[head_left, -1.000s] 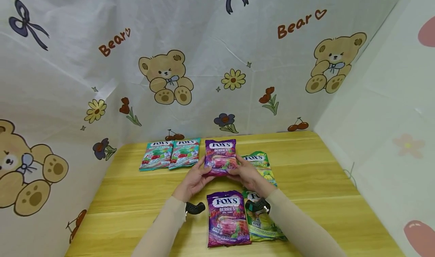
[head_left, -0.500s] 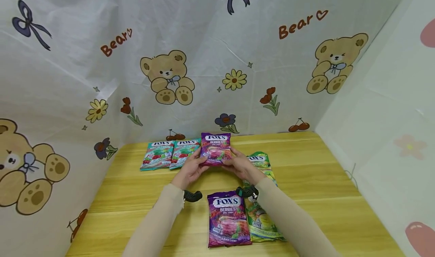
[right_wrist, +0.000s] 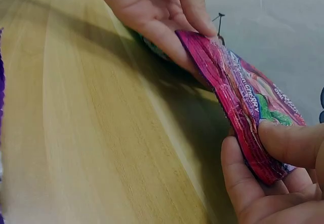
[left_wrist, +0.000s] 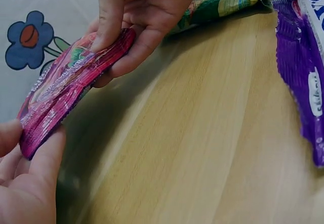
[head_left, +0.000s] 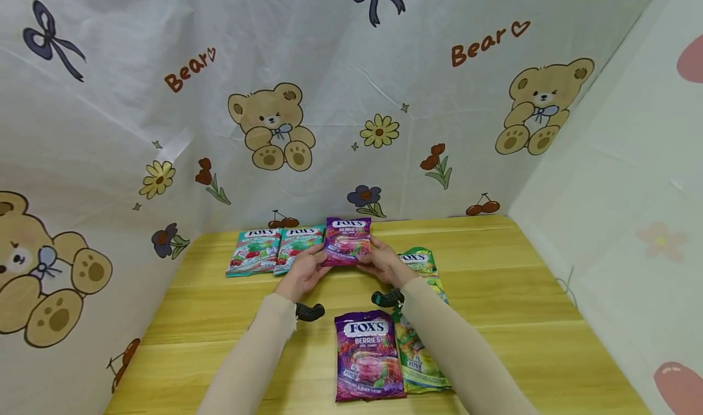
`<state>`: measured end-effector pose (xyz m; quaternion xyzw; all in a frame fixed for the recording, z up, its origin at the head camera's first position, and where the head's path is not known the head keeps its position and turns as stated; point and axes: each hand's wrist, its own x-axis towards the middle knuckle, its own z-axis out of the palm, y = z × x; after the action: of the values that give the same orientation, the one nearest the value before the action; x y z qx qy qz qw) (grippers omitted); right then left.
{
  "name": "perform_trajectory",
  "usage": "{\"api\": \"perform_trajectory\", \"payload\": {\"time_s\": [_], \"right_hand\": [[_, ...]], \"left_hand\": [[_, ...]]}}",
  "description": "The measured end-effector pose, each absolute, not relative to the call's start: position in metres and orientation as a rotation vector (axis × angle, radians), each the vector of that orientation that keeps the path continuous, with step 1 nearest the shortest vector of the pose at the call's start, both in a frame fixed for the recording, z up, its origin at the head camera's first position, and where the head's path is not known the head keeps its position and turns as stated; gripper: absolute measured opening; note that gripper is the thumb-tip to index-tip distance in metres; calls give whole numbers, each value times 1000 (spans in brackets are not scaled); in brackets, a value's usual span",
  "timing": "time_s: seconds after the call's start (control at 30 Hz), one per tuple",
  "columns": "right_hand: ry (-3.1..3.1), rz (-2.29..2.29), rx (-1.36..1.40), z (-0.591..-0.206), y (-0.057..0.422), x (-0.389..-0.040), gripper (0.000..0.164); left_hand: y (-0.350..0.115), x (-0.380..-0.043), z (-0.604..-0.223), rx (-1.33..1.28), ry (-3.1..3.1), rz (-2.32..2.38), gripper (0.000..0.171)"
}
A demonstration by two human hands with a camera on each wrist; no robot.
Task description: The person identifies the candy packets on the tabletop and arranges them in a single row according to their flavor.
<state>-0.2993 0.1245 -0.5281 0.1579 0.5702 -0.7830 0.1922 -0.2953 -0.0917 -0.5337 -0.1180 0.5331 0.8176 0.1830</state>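
Observation:
A purple bag of Fox's Berries candy [head_left: 347, 241] is at the back middle of the table, right beside two teal mint candy bags. My left hand [head_left: 303, 271] pinches its lower left corner, thumb on top and fingers beneath. On the opposite corner, my right hand [head_left: 384, 261] grips it the same way. Both wrist views show the near edge of the candy bag [left_wrist: 76, 84] raised off the wood, with a shadow below. In the right wrist view the right thumb presses on the face of the candy bag [right_wrist: 238, 102].
Two teal mint bags [head_left: 255, 251] lie side by side at the back left. A second purple Berries bag [head_left: 369, 357] lies at the front middle. Beside it are green candy bags [head_left: 420, 357], partly covered by my right sleeve. A bear-print sheet [head_left: 329, 97] hangs behind the wooden table [head_left: 494, 293].
Both hands have carried the purple candy bag back and slightly left, up beside the teal bags; over the last half second it has tilted flatter and come down slightly.

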Motion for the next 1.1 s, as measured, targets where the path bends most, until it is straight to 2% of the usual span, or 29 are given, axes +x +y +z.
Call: {"api": "perform_trajectory", "payload": {"time_s": [0.4,0.7,1.1], "right_hand": [[1623,-2174,431,-536,121,-308,89],[1667,-2159,434,-540,117,-308,89],[1955,-1989,466,-534,111,-312,84]], "left_hand": [[-93,-295,-532,-409,1693,2225,52],[-94,-289,-530,-475,1776,2190,43],[-94,-290,-531,-581,1781,2207,39]]}}
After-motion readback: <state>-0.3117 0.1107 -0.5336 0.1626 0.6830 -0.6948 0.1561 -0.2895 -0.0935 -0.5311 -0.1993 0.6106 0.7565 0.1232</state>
